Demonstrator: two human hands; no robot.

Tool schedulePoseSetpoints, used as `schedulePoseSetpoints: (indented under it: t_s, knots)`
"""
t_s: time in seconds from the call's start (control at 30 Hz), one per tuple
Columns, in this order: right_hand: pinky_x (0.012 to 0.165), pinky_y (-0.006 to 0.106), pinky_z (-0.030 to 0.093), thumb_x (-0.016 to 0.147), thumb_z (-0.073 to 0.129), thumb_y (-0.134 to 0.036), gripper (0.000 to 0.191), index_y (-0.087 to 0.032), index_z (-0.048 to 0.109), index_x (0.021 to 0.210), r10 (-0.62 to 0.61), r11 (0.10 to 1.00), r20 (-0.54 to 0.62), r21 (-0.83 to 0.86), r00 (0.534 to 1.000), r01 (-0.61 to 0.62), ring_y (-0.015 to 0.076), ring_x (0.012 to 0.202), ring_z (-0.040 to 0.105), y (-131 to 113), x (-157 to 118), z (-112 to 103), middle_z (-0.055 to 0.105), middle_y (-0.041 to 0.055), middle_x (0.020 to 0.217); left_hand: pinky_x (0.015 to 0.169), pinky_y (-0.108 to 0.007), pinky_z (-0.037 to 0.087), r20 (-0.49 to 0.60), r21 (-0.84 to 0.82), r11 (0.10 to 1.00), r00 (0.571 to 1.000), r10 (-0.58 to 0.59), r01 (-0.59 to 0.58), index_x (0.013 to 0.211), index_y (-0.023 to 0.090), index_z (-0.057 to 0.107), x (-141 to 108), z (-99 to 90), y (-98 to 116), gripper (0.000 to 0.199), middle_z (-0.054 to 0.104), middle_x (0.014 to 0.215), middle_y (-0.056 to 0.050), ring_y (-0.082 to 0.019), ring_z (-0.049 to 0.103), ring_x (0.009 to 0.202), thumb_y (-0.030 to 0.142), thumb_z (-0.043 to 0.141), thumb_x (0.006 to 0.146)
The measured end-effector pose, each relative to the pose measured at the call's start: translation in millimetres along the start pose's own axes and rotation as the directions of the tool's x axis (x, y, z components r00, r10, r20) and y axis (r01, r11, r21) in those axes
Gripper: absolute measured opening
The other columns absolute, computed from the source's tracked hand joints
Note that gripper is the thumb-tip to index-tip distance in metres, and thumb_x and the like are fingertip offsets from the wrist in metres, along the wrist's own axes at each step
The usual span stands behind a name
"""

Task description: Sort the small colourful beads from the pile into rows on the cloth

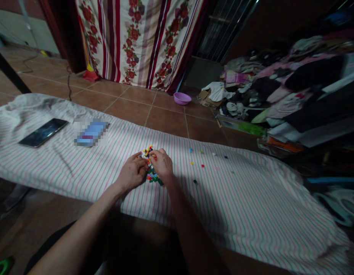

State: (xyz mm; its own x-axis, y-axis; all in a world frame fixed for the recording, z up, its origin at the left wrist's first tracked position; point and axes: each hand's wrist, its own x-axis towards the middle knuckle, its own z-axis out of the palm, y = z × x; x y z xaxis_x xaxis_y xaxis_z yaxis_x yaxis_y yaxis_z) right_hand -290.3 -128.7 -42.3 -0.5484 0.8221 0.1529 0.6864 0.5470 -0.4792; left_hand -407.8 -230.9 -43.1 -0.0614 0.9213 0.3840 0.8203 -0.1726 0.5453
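Note:
A heap of small coloured pieces (pixel 154 178), in green, orange, yellow, white and other colours, lies on the striped cloth in front of me. My left hand (pixel 133 170) rests at the heap's left side, its fingers bent and somewhat apart, with the tips touching the pieces. From the right, my right hand (pixel 162 163) reaches over the heap with thumb and fingers pinched together; whatever is between them is too small and hidden to name. Right of this hand, several single pieces lie spread out, among them a red piece (pixel 202 165), a blue piece (pixel 191 150) and a black piece (pixel 195 181).
The striped cloth (pixel 240 206) covers a long, low surface. On its left part lie a dark phone (pixel 44 132) and a blurred-out device (pixel 92 133). Beyond are a tiled floor, a purple basin (pixel 182 99), a flowered curtain (pixel 134 42) and a clothes heap (pixel 268 84).

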Motion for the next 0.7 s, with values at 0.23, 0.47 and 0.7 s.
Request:
schedulePoseSetpoints:
  t_s: [0.23,0.47,0.7]
  knots:
    - [0.075,0.025,0.046,0.086,0.060,-0.019,0.016,-0.023,0.071,0.097,-0.018,0.985,-0.088,0.170,0.996,0.032,0.0137,0.077,0.059,6.4,0.2,-3.4,0.063,0.0024,0.093,0.118,-0.045,0.036,-0.038,0.021,0.999,0.999,-0.025,0.026,0.079,0.021,0.066,-1.5,-2.2,-1.4,0.025,0.074,0.103,-0.001,-0.017,0.064,0.108,0.010,0.044,0.079]
    - [0.080,0.027,0.048,0.084,0.056,-0.011,0.019,-0.020,0.070,0.093,-0.055,0.963,-0.089,0.260,0.995,0.076,0.0140,0.079,0.061,25.9,-7.7,-16.1,0.066,0.0032,0.092,0.116,-0.047,0.039,-0.064,0.037,0.999,0.998,-0.009,0.011,0.083,0.020,0.066,-2.0,5.4,-3.8,0.024,0.073,0.107,-0.003,-0.020,0.061,0.114,0.010,0.044,0.077]
    - [0.079,0.028,0.048,0.082,0.058,-0.009,0.021,-0.020,0.071,0.094,-0.063,0.976,-0.060,0.207,0.996,0.074,0.0156,0.080,0.061,38.6,-16.0,-21.2,0.065,0.0040,0.092,0.113,-0.050,0.042,-0.035,0.076,0.995,0.997,-0.062,0.065,0.085,0.019,0.065,0.5,8.8,-0.5,0.023,0.072,0.108,-0.006,-0.025,0.056,0.124,0.012,0.044,0.076]
